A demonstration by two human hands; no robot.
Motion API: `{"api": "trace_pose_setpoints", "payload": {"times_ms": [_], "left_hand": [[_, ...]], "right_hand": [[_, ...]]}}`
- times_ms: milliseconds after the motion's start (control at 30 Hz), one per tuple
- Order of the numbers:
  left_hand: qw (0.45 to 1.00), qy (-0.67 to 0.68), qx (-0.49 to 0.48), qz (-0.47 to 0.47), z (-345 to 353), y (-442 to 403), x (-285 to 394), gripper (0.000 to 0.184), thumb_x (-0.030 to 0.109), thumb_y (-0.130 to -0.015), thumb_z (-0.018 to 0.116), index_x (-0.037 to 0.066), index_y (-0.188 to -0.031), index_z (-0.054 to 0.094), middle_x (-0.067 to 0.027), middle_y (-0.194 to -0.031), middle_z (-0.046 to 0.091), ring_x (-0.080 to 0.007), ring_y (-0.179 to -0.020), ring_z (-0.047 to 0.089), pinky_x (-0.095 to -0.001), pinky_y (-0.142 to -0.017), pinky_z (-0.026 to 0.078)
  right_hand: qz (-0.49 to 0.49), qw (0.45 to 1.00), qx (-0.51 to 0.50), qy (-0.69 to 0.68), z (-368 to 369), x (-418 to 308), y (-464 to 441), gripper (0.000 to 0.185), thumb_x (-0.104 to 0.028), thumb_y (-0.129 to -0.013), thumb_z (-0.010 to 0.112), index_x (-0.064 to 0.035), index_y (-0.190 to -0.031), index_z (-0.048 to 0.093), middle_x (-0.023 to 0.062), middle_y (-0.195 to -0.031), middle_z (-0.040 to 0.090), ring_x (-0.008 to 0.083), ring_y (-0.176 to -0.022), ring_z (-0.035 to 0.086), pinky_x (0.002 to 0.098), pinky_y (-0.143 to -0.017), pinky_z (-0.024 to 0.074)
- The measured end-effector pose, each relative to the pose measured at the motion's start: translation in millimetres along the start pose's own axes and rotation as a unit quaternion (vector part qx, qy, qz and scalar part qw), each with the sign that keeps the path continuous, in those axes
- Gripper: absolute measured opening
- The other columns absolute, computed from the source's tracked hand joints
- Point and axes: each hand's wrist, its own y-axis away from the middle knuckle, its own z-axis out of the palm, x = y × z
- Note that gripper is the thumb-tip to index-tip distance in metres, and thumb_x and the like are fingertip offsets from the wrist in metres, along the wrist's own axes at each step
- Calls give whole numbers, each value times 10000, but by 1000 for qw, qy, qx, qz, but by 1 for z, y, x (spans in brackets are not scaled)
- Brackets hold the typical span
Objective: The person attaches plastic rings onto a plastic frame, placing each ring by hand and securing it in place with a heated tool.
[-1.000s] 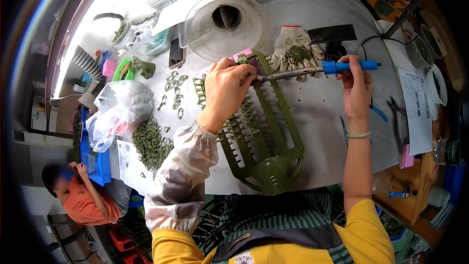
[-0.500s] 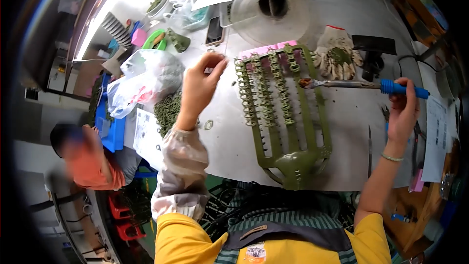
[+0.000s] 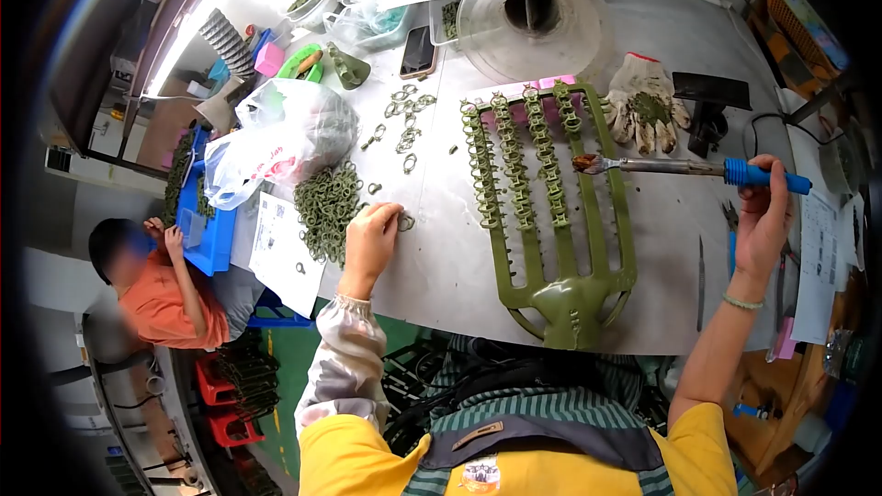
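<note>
In the head view my left hand (image 3: 370, 241) is low over the grey table, fingers pinched at a small green ring (image 3: 406, 222); whether the ring is gripped I cannot tell. Just left of it lies a heap of similar green rings (image 3: 329, 209). My right hand (image 3: 764, 216) is wrapped around the blue handle of a soldering iron (image 3: 661, 166) with a long metal shaft. Its brown-coated tip points left over a green forked frame (image 3: 562, 298). Rings line several of the frame's bars, mostly toward the far end, which rests on a pink block (image 3: 554, 83).
Loose rings (image 3: 407, 119) lie near a phone (image 3: 419, 51). A plastic bag (image 3: 289, 133) stands left, a round clear cover (image 3: 478, 32) behind the frame. A stained glove (image 3: 643, 106), a black stand (image 3: 707, 101) and tweezers (image 3: 700, 280) lie right. Another person (image 3: 175, 289) sits at far left.
My left hand has come down from above the table's middle toward the ring heap, uncovering loose rings. My right hand still holds the soldering iron, little moved. The view has shifted slightly.
</note>
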Motion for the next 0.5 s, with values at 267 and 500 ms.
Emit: {"api": "trace_pose_setpoints", "payload": {"times_ms": [267, 500], "left_hand": [[961, -28, -83, -263, -2, -5, 6, 314, 322, -875, 725, 40, -962, 620, -149, -702, 664, -314, -665, 659, -409, -653, 517], [955, 102, -76, -268, 17, -22, 5, 217, 154, -829, 759, 33, -981, 660, -90, -696, 658, -202, -645, 658, -327, -612, 524]], "right_hand": [[-7, 1000, 12, 0, 0, -6, 6, 239, -289, -938, 677, -51, -957, 693, 32, -908, 679, 55, -670, 554, 189, -632, 455], [-7, 1000, 5, 1, 0, -7, 6, 240, -285, -939, 675, -46, -955, 692, 31, -907, 677, 54, -666, 554, 189, -625, 453]]}}
